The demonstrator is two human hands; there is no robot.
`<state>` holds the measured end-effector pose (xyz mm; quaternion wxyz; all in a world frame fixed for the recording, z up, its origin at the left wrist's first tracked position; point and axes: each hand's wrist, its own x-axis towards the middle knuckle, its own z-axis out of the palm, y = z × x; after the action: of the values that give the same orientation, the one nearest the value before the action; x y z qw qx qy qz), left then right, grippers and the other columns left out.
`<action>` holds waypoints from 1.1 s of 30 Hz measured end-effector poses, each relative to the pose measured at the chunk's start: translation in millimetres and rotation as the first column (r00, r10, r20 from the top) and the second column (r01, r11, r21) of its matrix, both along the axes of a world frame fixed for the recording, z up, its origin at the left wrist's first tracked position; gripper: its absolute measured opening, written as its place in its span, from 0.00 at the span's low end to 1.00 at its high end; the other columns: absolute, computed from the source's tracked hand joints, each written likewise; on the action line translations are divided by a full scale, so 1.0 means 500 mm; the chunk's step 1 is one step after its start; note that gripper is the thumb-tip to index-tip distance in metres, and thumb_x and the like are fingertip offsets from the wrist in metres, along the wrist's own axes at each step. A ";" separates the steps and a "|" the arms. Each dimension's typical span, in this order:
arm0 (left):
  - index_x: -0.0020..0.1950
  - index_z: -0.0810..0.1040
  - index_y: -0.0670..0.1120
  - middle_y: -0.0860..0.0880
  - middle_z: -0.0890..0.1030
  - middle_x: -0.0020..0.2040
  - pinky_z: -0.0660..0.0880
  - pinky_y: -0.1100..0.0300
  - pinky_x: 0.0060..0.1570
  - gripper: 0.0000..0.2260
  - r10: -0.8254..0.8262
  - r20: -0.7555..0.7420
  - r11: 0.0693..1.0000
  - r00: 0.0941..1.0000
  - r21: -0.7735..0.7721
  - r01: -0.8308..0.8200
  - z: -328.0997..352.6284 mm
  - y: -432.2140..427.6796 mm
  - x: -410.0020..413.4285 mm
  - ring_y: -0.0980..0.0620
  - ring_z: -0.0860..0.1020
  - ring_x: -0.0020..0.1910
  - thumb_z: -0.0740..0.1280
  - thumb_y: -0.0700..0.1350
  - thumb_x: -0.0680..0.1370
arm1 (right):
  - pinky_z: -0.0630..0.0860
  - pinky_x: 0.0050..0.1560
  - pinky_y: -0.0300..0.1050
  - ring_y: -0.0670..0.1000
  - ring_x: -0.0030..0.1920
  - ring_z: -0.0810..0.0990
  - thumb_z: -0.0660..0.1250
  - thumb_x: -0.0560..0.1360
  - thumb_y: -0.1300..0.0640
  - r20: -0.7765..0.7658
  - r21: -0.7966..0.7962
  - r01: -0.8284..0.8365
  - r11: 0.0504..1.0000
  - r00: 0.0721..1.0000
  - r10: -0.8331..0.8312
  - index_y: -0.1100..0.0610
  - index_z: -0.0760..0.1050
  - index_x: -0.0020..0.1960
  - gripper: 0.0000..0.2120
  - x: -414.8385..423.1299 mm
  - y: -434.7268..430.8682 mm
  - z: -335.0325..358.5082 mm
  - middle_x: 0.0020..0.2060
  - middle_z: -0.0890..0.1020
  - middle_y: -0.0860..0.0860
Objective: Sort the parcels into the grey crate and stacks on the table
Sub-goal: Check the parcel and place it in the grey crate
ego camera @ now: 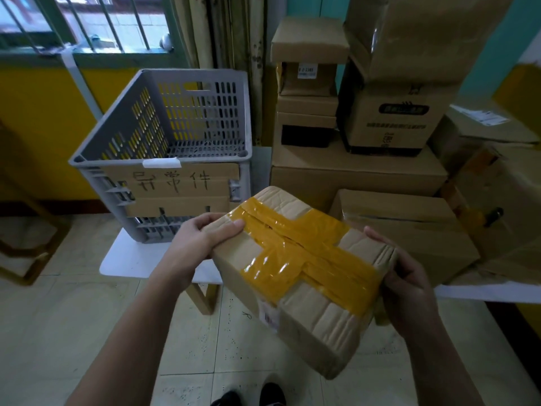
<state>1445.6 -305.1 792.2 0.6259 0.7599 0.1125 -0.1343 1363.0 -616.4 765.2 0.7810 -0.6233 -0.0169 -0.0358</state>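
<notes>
- The left hand point(202, 238) grips the far left edge of the parcel point(295, 303), with the thumb lying on top and the fingers curled under it.
- The right hand point(407, 276) holds the opposite right edge, its fingers wrapped around the side.
- The parcel is in the air between both hands, above the floor and in front of the table point(126, 259). It touches nothing else.
- It is a creased cardboard box with a cross of yellow tape point(301, 253), and the taped face is tilted up toward the camera.
- The parcel seems to lie slantwise, one corner far and one corner near; I cannot tell which side is longer.
- The grey crate point(123, 124) stands on the table ahead and to the left, nearer to the left hand. It carries a handwritten cardboard sign point(175, 183).
- The stacks of boxes point(357, 171) stand ahead and to the right, nearer to the right hand.
- I judge that the parcel is being looked over and that its place is not yet chosen. The crate would need a lift over its front rim, and the stacks a reach to the right.
</notes>
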 end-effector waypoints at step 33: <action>0.77 0.59 0.60 0.63 0.68 0.50 0.70 0.63 0.40 0.38 0.060 0.130 0.930 0.990 0.354 -0.102 0.144 0.051 -0.092 0.61 0.72 0.46 0.66 0.66 0.69 | 0.75 0.57 0.52 0.47 0.59 0.71 0.67 0.62 0.33 -0.161 -0.424 -0.012 0.906 0.985 -0.063 0.37 0.59 0.75 0.43 0.060 0.150 0.114 0.62 0.67 0.43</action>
<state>1399.6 -279.5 864.3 0.4869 0.8628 0.1297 -0.0408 1392.8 -541.4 822.4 0.6252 -0.7787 0.0510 0.0122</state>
